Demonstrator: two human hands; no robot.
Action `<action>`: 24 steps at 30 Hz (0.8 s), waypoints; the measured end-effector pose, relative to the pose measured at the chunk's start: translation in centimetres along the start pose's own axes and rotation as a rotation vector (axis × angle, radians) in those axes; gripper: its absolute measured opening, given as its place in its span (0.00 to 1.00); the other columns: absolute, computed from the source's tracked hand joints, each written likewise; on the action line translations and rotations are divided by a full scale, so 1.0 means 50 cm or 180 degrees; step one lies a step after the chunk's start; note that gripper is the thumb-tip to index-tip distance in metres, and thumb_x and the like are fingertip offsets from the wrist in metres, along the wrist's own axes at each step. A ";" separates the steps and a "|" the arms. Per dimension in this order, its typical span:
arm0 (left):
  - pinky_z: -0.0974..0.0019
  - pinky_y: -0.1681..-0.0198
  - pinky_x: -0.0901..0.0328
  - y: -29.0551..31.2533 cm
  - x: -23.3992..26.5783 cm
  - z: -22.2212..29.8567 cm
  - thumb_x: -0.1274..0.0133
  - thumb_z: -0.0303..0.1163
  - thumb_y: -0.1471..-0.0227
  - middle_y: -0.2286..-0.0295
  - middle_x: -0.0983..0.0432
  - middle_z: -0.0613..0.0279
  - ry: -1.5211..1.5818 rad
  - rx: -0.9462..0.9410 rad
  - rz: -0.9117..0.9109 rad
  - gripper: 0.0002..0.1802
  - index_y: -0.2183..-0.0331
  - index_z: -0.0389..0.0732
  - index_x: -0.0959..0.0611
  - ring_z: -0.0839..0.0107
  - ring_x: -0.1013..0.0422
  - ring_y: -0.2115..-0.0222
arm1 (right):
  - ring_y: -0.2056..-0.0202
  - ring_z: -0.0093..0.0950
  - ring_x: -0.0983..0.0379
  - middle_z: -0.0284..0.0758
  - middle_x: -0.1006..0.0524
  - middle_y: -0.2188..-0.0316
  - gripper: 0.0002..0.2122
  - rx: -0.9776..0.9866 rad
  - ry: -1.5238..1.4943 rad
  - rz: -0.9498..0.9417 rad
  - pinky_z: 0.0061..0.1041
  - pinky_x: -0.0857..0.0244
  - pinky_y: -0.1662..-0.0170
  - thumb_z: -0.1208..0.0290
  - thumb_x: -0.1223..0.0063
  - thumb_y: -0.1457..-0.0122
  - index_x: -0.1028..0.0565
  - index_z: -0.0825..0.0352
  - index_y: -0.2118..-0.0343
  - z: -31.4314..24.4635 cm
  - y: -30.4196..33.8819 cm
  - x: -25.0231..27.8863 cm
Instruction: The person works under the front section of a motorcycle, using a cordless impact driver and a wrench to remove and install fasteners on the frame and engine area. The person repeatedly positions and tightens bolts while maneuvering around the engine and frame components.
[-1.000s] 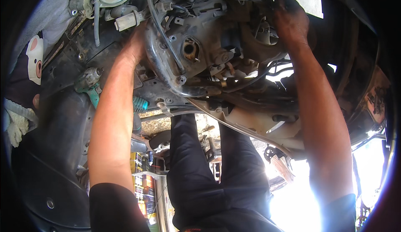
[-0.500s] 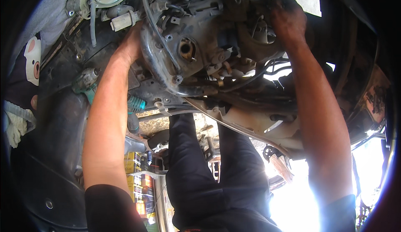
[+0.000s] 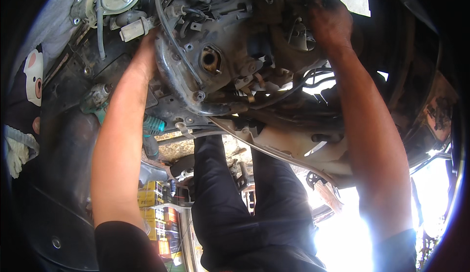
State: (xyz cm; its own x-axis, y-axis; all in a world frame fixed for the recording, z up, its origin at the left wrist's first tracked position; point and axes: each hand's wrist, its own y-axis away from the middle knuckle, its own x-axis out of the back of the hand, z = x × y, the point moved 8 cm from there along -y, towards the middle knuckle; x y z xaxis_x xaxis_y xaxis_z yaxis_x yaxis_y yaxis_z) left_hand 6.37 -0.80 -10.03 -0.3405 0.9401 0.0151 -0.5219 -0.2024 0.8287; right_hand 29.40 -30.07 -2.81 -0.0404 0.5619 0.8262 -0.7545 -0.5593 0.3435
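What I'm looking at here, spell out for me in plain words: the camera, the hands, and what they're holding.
There is no robot: these are a person's bare hands, seen from a fisheye camera worn on the head and looking down, so straight edges bend. The right hand is up among dark parts near a bundle of cables; its fingertips, and anything in them, are hard to make out. The left hand reaches behind a bent metal tube, so its grip is hidden. A teal-and-grey power tool shows partly behind the left forearm. Lower down are dark trousers and stacked boxes.
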 end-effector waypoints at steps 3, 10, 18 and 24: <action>0.66 0.64 0.33 -0.019 -0.007 -0.009 0.47 0.41 0.42 0.68 0.23 0.61 0.0014 0.0190 -0.0116 0.20 0.57 0.35 0.20 0.71 0.29 0.68 | 0.60 0.36 0.23 0.41 0.23 0.60 0.14 -0.0149 -0.0291 -0.0173 0.30 0.28 0.59 0.65 0.55 0.38 0.26 0.64 0.53 -0.003 0.001 0.006; 0.66 0.63 0.33 -0.031 0.003 0.001 0.49 0.43 0.42 0.69 0.22 0.61 -0.0250 0.0262 -0.0151 0.20 0.58 0.36 0.19 0.70 0.28 0.67 | 0.58 0.50 0.25 0.51 0.22 0.63 0.19 -0.1865 -0.2769 -0.0456 0.42 0.31 0.55 0.55 0.49 0.41 0.25 0.66 0.55 0.040 0.033 0.042; 0.66 0.62 0.33 -0.042 -0.004 -0.019 0.51 0.44 0.41 0.69 0.22 0.62 -0.0140 0.0273 -0.0201 0.20 0.59 0.37 0.19 0.69 0.27 0.66 | 0.65 0.51 0.25 0.48 0.21 0.71 0.13 -0.0939 -0.2957 0.0408 0.42 0.31 0.62 0.59 0.44 0.44 0.25 0.64 0.64 -0.010 0.050 0.195; 0.69 0.65 0.33 0.002 0.028 -0.006 0.52 0.40 0.42 0.62 0.20 0.50 -0.0625 -0.0263 0.0548 0.19 0.62 0.34 0.18 0.69 0.25 0.65 | 0.71 0.52 0.26 0.49 0.25 0.78 0.08 0.1417 -0.3744 -0.0381 0.42 0.32 0.68 0.71 0.50 0.39 0.30 0.71 0.68 -0.227 0.110 0.444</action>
State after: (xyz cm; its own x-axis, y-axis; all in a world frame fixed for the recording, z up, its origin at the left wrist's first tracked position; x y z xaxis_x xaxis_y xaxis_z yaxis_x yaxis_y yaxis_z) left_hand 5.60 0.39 -10.10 -0.2759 0.9235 0.2667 -0.5341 -0.3780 0.7562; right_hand 16.92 -13.75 12.38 0.7911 -0.1296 0.5978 -0.4186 -0.8273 0.3747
